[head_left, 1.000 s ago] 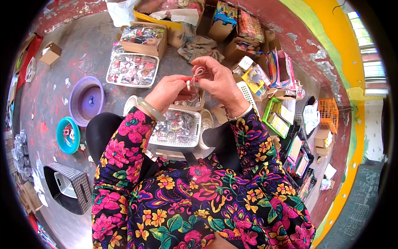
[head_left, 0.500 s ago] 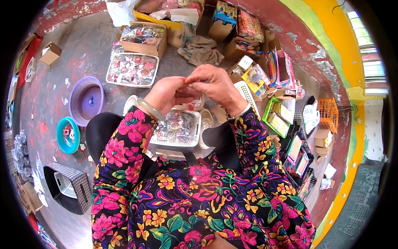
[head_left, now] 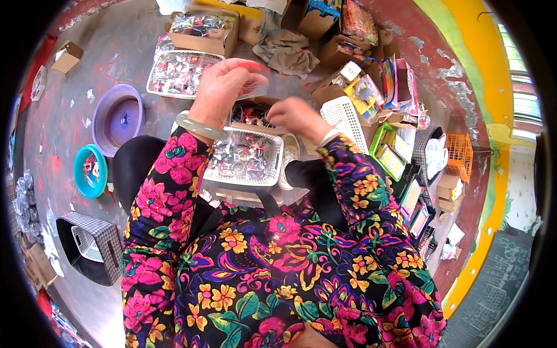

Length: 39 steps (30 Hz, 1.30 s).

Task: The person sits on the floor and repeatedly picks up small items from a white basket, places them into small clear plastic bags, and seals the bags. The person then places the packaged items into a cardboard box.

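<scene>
My left hand (head_left: 223, 90), with a pale bangle at its wrist, is raised beyond the near white basket. Its fingers pinch a small clear plastic bag (head_left: 255, 89), and something reddish shows at the fingertips. My right hand (head_left: 299, 118) is apart from it, slightly blurred, with fingers curled together at the right side of a cardboard box (head_left: 246, 126) of small dark and reddish items. Whatever its fingertips hold is hidden. Between my legs stands a white basket (head_left: 281, 152) heaped with small clear-wrapped packets (head_left: 241, 156).
Beyond my left hand lies another white basket (head_left: 152, 86) of packets, with a full carton (head_left: 200, 43) behind. Purple (head_left: 119, 119) and turquoise basins (head_left: 78, 168) stand left. At right are an empty-looking white basket (head_left: 347, 119), a green basket (head_left: 380, 136) and an orange crate (head_left: 459, 156).
My hands, together before, have separated. The left has moved up and leftward with the plastic bag; the right has gone lower and rightward, beside the cardboard box. The view has shifted slightly.
</scene>
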Tool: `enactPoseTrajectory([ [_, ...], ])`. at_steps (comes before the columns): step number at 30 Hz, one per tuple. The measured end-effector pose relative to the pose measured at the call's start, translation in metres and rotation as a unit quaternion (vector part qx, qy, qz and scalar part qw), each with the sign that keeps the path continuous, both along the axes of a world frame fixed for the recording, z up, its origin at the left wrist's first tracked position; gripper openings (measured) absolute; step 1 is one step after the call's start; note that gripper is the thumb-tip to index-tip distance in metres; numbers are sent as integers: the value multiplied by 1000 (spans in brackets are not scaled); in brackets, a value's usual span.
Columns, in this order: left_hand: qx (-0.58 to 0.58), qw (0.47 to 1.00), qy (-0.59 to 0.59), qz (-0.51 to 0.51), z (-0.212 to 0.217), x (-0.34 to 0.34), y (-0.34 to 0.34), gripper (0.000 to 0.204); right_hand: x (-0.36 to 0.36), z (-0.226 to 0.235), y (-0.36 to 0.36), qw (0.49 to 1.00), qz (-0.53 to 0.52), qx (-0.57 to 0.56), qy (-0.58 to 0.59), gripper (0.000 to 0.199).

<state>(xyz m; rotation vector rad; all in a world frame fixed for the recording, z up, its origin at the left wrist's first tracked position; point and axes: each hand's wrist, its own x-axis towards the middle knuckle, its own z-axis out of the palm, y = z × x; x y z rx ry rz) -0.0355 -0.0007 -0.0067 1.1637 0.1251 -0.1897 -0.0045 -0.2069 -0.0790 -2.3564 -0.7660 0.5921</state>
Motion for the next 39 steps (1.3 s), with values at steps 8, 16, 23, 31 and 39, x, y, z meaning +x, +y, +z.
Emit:
enactPoseTrajectory([
  [8, 43, 998, -21, 32, 9, -10, 7, 25, -45, -187, 1, 955, 38, -292, 38, 23],
  [16, 10, 1000, 1, 13, 14, -23, 12, 28, -64, -252, -5, 953, -119, -274, 50, 23],
  [23, -86, 996, 18, 31, 19, -22, 11, 30, -69, -267, 4, 943, -175, -279, 56, 41],
  [31, -181, 981, 68, 26, 9, -12, 14, 35, -53, -169, 26, 938, 4, -301, 173, 39],
  [39, -48, 997, 38, 36, -5, -4, 20, 31, -34, 5, 23, 842, -61, 319, 430, 18],
])
